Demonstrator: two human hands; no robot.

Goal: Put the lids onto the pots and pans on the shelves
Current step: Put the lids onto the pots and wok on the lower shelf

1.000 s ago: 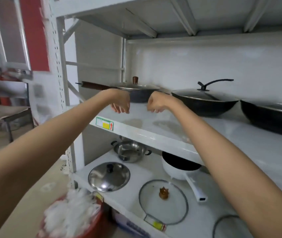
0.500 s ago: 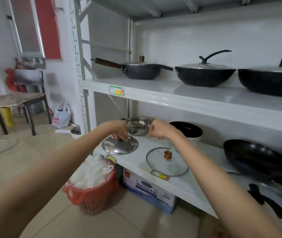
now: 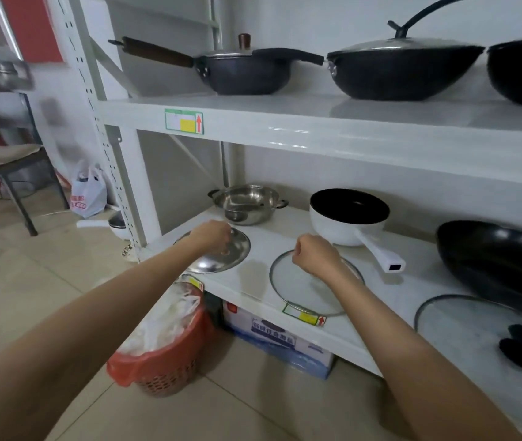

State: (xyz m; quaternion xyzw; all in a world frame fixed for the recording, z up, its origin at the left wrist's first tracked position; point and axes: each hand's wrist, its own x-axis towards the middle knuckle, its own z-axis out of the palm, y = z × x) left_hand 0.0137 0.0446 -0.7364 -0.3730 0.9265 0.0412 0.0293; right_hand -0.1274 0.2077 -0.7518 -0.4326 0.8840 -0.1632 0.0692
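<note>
Your left hand (image 3: 213, 234) is curled over the steel lid (image 3: 221, 254) near the lower shelf's (image 3: 259, 281) front left corner, fingers closed at its knob; your right hand (image 3: 313, 256) is a closed fist over the glass lid (image 3: 313, 291) at the front edge, though I cannot tell if it grips; the open steel pot (image 3: 247, 203) sits behind, the white saucepan (image 3: 347, 218) beside it.

Bare lower shelf (image 3: 261, 249) lies open between the steel lid (image 3: 221, 259) and glass lid (image 3: 313, 291). Behind, a steel pot (image 3: 247, 203) and white saucepan (image 3: 347, 218) block the back; the upper shelf (image 3: 317, 128) overhangs.
</note>
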